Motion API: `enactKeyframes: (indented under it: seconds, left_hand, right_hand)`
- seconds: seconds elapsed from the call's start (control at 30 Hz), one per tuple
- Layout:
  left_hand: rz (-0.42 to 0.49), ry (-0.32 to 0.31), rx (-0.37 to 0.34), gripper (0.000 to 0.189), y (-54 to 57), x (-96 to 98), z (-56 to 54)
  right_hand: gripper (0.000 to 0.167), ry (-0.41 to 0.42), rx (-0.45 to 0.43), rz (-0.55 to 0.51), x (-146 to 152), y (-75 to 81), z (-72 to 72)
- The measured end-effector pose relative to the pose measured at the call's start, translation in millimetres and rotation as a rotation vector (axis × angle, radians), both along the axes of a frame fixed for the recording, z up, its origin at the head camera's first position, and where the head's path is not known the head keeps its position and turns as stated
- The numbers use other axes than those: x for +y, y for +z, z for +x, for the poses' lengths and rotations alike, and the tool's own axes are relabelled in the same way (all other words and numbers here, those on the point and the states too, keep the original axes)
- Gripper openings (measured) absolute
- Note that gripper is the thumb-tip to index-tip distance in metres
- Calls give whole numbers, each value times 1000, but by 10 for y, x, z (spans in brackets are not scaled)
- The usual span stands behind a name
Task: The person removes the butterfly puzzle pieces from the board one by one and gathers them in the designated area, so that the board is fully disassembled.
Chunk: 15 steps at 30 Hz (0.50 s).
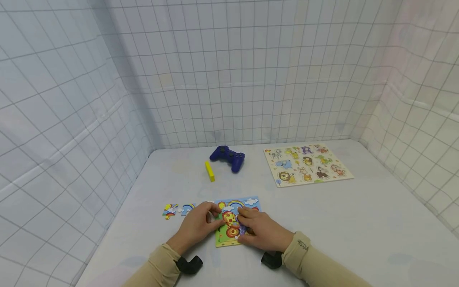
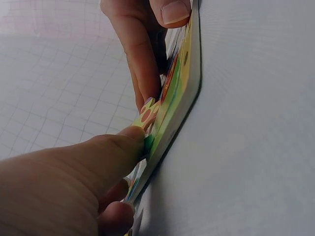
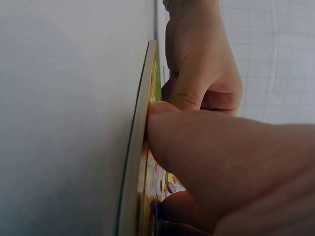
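Note:
A colourful jigsaw board with a rainbow and cartoon animals lies flat between both hands. At its left side is my left hand, fingers bent, thumb tip on a spotted puzzle piece. That piece stands tilted up from the board in the left wrist view; its far side is partly hidden. My right hand rests on the right part of the board, fingers extended over the picture. Its thumb presses near the board's front edge, and the fingertips are partly hidden.
Loose puzzle pieces lie left of the board, with another piece beside the left hand. Further back are a yellow block and a dark blue game controller. An animal puzzle board lies back right. Grid-patterned cloth walls enclose the table.

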State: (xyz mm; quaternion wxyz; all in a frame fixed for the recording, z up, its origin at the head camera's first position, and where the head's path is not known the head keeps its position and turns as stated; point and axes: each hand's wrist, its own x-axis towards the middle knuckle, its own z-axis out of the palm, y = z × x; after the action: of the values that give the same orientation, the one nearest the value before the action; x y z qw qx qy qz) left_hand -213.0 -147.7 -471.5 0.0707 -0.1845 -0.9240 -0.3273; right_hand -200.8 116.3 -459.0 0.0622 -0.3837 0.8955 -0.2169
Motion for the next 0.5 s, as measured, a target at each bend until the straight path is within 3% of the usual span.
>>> enactKeyframes:
  seconds: [0.27,0.5]
  left_hand:
    - [10,51,-1,13,25,8,-11]
    - [115,42,-49,14,24,16,-22]
  right_hand:
    - [67,1,5,-6,-11,-21,-22]
    - [67,-1,1,-6,-9,2,-21]
